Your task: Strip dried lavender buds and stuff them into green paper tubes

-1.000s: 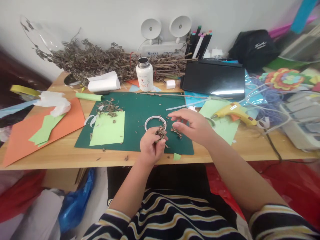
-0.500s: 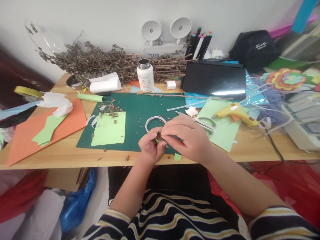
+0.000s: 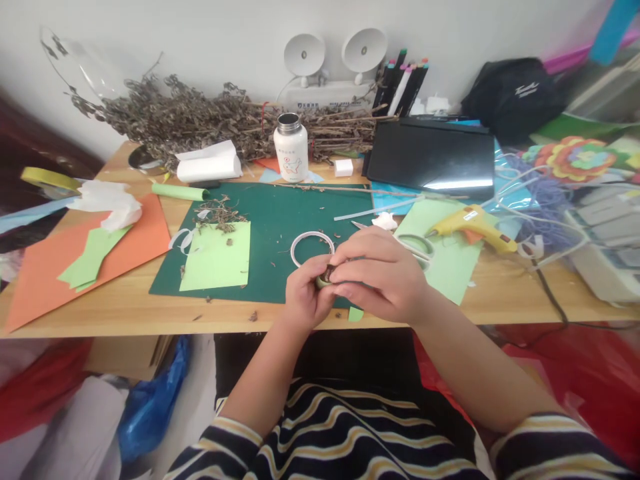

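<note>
Both hands meet at the near edge of the green cutting mat, just above the front lip of the desk. The left hand is curled shut around a small pale-green roll of paper with a tuft of dried brown plant matter at its top; only a sliver of the roll shows between the two hands. The right hand comes in from the right and lies over it, fingers bent and pressed together, the fingertips pinching at the tuft's top, so the two hands touch across the little bundle.

The bundle lies directly between the hands, slightly to the left of the right hand's fingertips and at the top of the left fist. Its long axis cannot be told for sure, since so little of it shows; it seems to point up and away from the person. Both hands are on it, the left bearing it, the right working at its end.

Just beyond the hands, a white ring lies flat on the mat, close to the knuckles but apart from them. Right of the right hand lie green-handled scissors and, farther off, a yellow glue gun on light-green paper. A heap of dried twigs stretches along the back of the desk, well apart from the hands
</note>
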`<state>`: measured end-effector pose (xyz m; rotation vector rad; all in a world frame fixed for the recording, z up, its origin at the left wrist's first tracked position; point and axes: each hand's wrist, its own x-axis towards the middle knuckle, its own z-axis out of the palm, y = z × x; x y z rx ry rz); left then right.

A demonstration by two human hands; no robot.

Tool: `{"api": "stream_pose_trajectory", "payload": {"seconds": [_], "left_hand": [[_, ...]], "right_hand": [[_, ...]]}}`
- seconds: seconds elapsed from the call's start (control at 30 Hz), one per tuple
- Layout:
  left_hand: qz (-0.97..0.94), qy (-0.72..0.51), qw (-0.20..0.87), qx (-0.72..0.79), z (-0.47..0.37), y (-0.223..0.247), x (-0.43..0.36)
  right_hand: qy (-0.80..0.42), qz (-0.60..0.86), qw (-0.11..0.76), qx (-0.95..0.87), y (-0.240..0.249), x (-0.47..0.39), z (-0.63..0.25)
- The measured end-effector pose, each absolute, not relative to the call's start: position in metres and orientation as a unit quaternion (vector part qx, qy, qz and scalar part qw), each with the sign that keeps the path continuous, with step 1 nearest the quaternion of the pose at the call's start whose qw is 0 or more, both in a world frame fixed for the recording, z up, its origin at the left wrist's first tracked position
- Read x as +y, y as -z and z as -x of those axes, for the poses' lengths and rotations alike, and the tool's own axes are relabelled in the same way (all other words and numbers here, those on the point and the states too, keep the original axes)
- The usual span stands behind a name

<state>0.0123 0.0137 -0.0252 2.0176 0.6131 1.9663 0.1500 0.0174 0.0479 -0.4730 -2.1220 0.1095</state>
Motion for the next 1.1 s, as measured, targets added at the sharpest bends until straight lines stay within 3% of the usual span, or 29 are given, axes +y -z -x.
{"api": "stream_pose_trajectory", "payload": {"seconds": [0.4,0.57,0.73,0.8,0.9,0.97,1.1], "left_hand": [[-0.739,-0.630,0.149,0.186,-0.007,0.027,0.012],[-0.752,-0.620,0.113,0.193,0.003,0.022,0.013],[-0.779,-0.568,0.076,0.254,0.021,0.015,0.013],[-0.782,-0.564,0.055,0.261,0.025,0.011,0.013],[-0.788,-0.556,0.032,0.264,0.026,0.004,0.011],[-0.790,-0.543,0.021,0.283,0.024,-0.001,0.008],[-0.791,-0.522,0.026,0.318,0.023,-0.005,0.008]], "right_hand": [[-0.002,0.242,0.448,-0.861,-0.039,0.014,-0.149],[-0.158,0.235,0.470,-0.836,-0.036,0.010,-0.151],[-0.265,0.345,0.587,-0.683,-0.016,0.031,-0.169],[-0.239,0.445,0.556,-0.660,-0.006,0.046,-0.183],[-0.163,0.540,0.416,-0.713,0.006,0.062,-0.200],[-0.133,0.547,0.342,-0.752,0.011,0.066,-0.204],[-0.123,0.518,0.290,-0.795,0.013,0.064,-0.196]]}}
